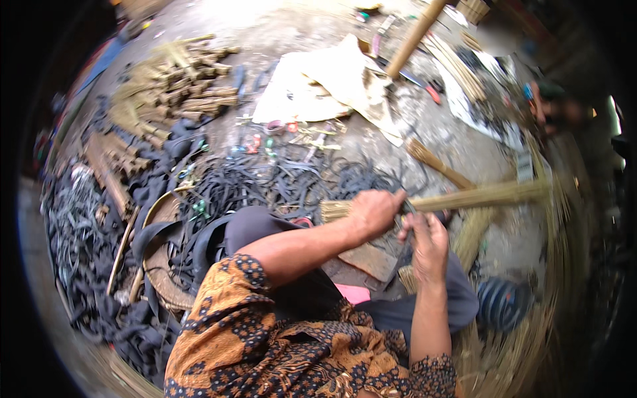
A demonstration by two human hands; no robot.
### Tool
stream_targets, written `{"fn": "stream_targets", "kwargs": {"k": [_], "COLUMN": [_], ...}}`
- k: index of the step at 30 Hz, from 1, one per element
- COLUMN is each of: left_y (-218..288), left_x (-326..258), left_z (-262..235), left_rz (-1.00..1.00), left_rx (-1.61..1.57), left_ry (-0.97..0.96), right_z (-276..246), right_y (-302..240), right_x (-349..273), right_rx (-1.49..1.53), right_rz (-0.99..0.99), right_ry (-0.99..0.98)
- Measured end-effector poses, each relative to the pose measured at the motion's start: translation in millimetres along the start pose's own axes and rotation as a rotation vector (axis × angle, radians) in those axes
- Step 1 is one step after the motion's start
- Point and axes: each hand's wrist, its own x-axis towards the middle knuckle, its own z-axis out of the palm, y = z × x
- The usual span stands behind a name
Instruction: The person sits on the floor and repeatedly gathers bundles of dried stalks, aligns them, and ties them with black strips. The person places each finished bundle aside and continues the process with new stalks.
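Note:
A long bundle of thin straw-coloured sticks (491, 194) lies crosswise in front of me, its cut end showing to the left of my fist. My left hand (377, 213) is closed around the bundle near that end. Just to its right, my right hand (428, 242) is raised with fingers bent together, pinching a thin dark strip (406, 207) that looks like rubber and runs against the bundle. The fingertips are slightly blurred. Beneath the hands, a flat brown slab (371, 261) rests between my legs, beside a pink piece (352, 293).
Tangled black rubber strips (245, 179) spread across the floor to the left, around a round woven tray (162, 265). Short tied stick bundles (192, 86) are piled at far left. A pale cloth (298, 83), a red-handled knife (424, 86) and a wooden post (415, 40) are farther off.

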Motion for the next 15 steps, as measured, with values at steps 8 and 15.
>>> {"fn": "stream_targets", "kwargs": {"k": [8,15], "left_y": [7.1,18.5], "left_x": [6.0,-2.8], "left_z": [-22.7,-57.9], "left_rz": [-0.037,0.044], "left_rx": [0.004,-0.635], "left_ry": [0.036,-0.332], "right_z": [-3.7,-60.8], "right_y": [-9.1,-7.0], "right_x": [-30.8,-35.6], "right_rx": [-0.460,-0.786], "right_rz": [-0.042,-0.169], "right_ry": [-0.104,-0.041]}}
